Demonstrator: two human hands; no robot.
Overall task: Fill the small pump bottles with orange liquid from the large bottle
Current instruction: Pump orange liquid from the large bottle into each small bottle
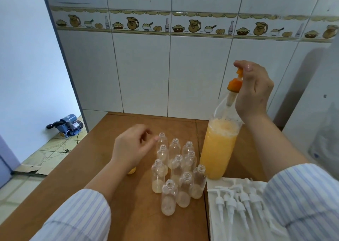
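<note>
Ten small bottles (177,169) are standing upright and uncapped in a tight cluster on the desk (139,220), necks pointing straight up, most showing only a pale residue at the bottom. You are holding your right hand (254,90) above the large bottle (219,147), thumb and fingers pinching the orange pump head (235,83), whose dip tube is hanging down through the large bottle's neck toward the foamy orange liquid. That pump's long axis is running near vertical, tilted slightly, in line with the bottle, which is standing upright just right of the cluster and touching or nearly touching the nearest small bottle. Your left hand (132,147) is hovering loosely curled, gripping nothing, fingertips just beside the rearmost bottles on the cluster's left edge.

Judging by this, the coming move turns on that left hand: the cluster is lying directly to its right and slightly toward you, so it is the nearer hand for picking a bottle and bringing its open mouth across to the spout. White pump tops (236,202) are lying on a white cloth (216,222) at your near right, stems pointing toward you, waiting for capping.
</note>
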